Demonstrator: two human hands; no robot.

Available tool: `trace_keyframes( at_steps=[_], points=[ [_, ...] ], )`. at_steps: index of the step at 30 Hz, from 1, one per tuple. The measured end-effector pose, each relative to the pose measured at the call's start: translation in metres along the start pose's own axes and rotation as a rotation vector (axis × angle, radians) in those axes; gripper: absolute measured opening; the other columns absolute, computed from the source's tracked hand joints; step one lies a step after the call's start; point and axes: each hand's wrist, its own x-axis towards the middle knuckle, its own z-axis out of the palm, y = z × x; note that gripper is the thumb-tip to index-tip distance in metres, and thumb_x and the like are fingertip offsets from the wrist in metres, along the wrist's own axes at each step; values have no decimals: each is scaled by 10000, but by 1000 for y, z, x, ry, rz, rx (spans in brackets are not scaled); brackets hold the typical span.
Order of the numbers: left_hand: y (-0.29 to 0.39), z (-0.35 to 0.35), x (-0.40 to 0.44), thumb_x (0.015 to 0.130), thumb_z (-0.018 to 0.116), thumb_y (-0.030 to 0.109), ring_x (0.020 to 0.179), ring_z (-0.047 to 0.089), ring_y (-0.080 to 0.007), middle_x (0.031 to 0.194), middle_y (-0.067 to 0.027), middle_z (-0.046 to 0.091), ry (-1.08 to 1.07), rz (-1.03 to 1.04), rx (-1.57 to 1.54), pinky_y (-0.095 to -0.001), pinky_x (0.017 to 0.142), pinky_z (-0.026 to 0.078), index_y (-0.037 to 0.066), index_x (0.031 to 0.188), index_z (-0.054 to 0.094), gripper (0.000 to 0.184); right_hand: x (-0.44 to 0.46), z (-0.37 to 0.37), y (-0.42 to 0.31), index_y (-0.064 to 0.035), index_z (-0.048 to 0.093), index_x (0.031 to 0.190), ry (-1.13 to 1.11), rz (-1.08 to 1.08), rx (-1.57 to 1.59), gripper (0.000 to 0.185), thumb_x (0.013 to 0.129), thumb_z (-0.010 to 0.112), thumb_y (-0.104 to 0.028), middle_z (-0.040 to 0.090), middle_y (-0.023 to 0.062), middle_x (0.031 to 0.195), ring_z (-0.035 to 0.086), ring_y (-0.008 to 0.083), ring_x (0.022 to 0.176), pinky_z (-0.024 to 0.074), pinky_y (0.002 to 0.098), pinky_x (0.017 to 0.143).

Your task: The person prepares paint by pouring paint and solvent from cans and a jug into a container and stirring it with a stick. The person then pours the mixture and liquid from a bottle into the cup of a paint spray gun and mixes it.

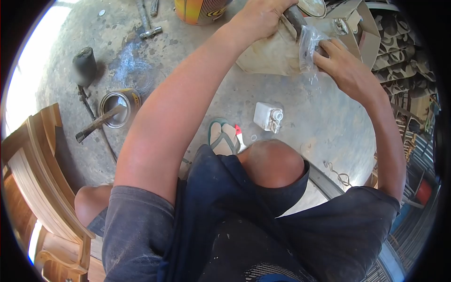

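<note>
Left hand point(263, 19): fingers appear wrapped around the dark stick's upper end, leaving little gap.
Brown sheet point(265, 56): beneath the hands on the floor point(188, 89), probably limp and easy to crease.
Dark stick point(295, 20): runs from the left hand toward the plastic; likely stiff, best held along its shaft.
Clear bag point(307, 42): between both hands, crinkled; I'd expect it light, soft, slippery, easily torn, best pinched at a bunched edge.
Right hand point(339, 63): fingers bent against the bag, thumb slightly apart; how firmly it holds, I can't tell.
</note>
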Motion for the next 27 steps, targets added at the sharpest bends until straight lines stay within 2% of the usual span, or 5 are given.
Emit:
trace_keyframes(
  at_steps=[4, 8, 13, 23, 27],
  points=[
    [-4, 2, -3, 822, 520, -18, 908, 572, -382, 1057, -179, 561, -91, -158, -63, -417, 823, 474, 78, 1212, 553, 403, -2, 0, -6, -74, 512, 1139, 22, 55, 134, 231, 936, 612, -120, 563, 99, 995, 563, 290, 866, 453, 408, 776],
    [-8, 4, -3, 816, 517, -33, 922, 577, -392, 1078, -185, 570, -174, -269, -128, -418, 832, 476, 65, 1215, 548, 413, 26, -8, -28, -48, 523, 1152, -278, 927, 447, 264, 912, 630, -70, 582, 94, 1189, 569, 262, 1014, 462, 359, 797],
    [-9, 13, 2, 811, 513, -45, 933, 583, -402, 1085, -192, 582, 166, 653, -374, -421, 839, 478, 56, 1212, 545, 414, 21, -10, -21, -55, 522, 1079, -313, 634, 312, 175, 930, 611, -75, 581, 81, 1178, 568, 258, 988, 453, 358, 785],
    [-58, 26, 4, 805, 520, -41, 944, 591, -399, 1088, -193, 591, 81, 568, -375, -424, 835, 483, 50, 1214, 537, 420, 1, -22, 2, -34, 490, 877, 113, -187, -193, 130, 879, 619, -41, 574, 83, 1172, 539, 252, 1034, 456, 325, 815],
    [-13, 6, -8, 802, 528, -22, 937, 588, -404, 1072, -198, 591, 182, 425, 128, -421, 839, 488, 48, 1207, 538, 411, -13, -50, 60, -28, 622, 997, 183, 490, 201, 182, 837, 675, -96, 644, 112, 1088, 593, 251, 914, 493, 332, 788]
  ],
)
